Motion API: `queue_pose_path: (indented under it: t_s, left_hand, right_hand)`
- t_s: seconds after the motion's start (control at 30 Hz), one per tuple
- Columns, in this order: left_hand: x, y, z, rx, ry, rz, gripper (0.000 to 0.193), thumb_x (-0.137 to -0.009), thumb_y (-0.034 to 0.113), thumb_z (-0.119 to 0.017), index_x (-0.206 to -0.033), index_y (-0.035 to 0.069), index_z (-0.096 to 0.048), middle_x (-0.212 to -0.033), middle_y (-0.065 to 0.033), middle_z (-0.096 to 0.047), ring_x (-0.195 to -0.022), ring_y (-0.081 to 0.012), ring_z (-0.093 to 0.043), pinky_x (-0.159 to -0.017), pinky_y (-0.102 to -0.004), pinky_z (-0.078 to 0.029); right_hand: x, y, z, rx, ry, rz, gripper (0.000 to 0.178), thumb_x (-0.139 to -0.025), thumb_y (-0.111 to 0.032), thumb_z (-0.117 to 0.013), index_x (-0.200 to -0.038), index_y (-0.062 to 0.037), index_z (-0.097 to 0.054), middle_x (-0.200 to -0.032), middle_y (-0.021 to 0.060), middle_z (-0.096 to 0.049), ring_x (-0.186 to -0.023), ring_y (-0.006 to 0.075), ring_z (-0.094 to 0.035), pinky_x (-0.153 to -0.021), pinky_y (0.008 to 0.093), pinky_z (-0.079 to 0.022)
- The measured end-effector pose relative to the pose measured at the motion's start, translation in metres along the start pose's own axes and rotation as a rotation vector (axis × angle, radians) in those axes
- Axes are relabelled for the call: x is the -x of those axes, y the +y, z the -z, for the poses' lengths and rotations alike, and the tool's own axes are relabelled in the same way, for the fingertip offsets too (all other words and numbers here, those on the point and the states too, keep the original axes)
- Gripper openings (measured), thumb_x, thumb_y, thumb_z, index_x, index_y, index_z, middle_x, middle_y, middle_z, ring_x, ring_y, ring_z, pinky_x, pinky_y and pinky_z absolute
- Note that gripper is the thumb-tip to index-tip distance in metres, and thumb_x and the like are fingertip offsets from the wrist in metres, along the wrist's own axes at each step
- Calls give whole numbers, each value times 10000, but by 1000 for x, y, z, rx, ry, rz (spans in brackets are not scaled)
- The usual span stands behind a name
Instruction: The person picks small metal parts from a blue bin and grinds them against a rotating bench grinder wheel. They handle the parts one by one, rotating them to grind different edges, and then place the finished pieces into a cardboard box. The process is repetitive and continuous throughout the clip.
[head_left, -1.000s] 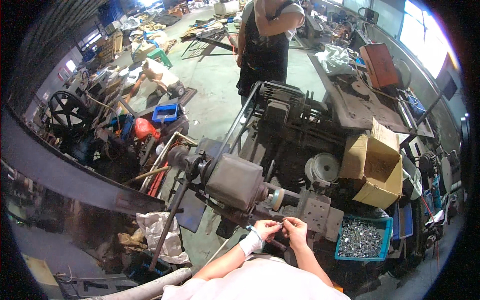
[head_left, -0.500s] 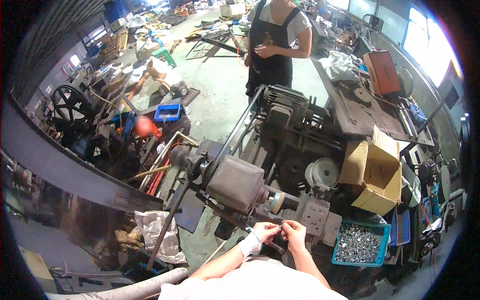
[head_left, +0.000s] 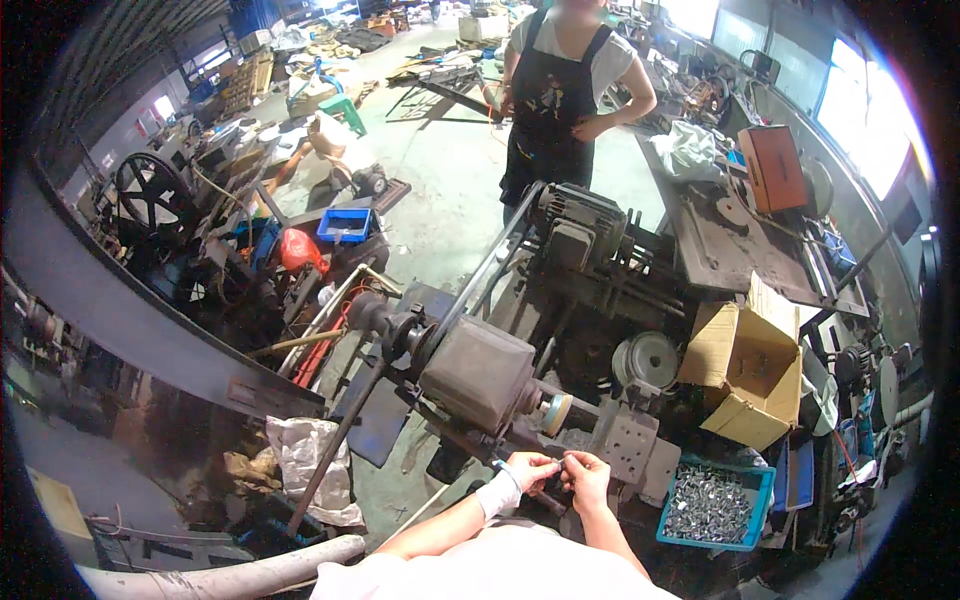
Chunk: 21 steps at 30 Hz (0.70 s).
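"What's at the centre?"

"One small piece (head_left: 561, 467), held between two hands close to the person's body, in front of the lathe's metal housing (head_left: 478, 370). It's too small to name more exactly."

"And the hands?"

"Both are pinched narrow on that one piece: the left hand (head_left: 528, 472) from its side, the right hand (head_left: 588, 476) from the other, fingertips almost meeting. One white wrist wrap (head_left: 498, 494), on the left."

"What's nearest?"

"One perforated metal plate (head_left: 627, 446), just beyond the right hand. Right of that, one teal crate (head_left: 763, 508) of small metal parts (head_left: 706, 503), too many to count."

"Farther out?"

"One open cardboard box (head_left: 751, 424) beyond the crate, and one round stepped pulley (head_left: 648, 362) left of the box. Behind them, one finned motor (head_left: 578, 212)."

"Anyone else?"

"One co-worker (head_left: 552, 115) in a dark apron, standing beyond the motor."

"And to the left?"

"One blue tray (head_left: 345, 237), one red bag (head_left: 299, 250) near it, and one spoked wheel (head_left: 152, 187) farther left."
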<state>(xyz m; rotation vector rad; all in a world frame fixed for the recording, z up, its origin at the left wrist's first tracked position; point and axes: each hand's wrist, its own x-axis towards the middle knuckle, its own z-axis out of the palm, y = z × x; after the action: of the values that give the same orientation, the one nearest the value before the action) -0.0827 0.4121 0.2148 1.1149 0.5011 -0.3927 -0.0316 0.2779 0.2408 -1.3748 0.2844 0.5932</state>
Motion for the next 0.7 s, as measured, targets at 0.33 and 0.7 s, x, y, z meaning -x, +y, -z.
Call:
queue_pose_path:
  t_s: [0.33,0.7]
  left_hand:
    - [9,13,-8,61,14,14,154,-790,177,-607,-859,40,-598,-596,5,-529,-419,-69,-431,-358,-219,-306]
    - [10,4,-7,16,-15,23,209,-773,217,-629,-885,42,-608,-630,-1,-561,-470,-76,-482,-387,-219,-356]
  right_hand:
    - [0,2,2,-8,-26,44,116,-775,-51,-573,-860,26,-583,-627,36,-554,-475,79,-500,-390,195,-386]
    - [7,10,10,-12,-4,18,134,-783,-52,-577,-888,30,-578,-675,49,-571,-492,84,-511,-406,201,-394]
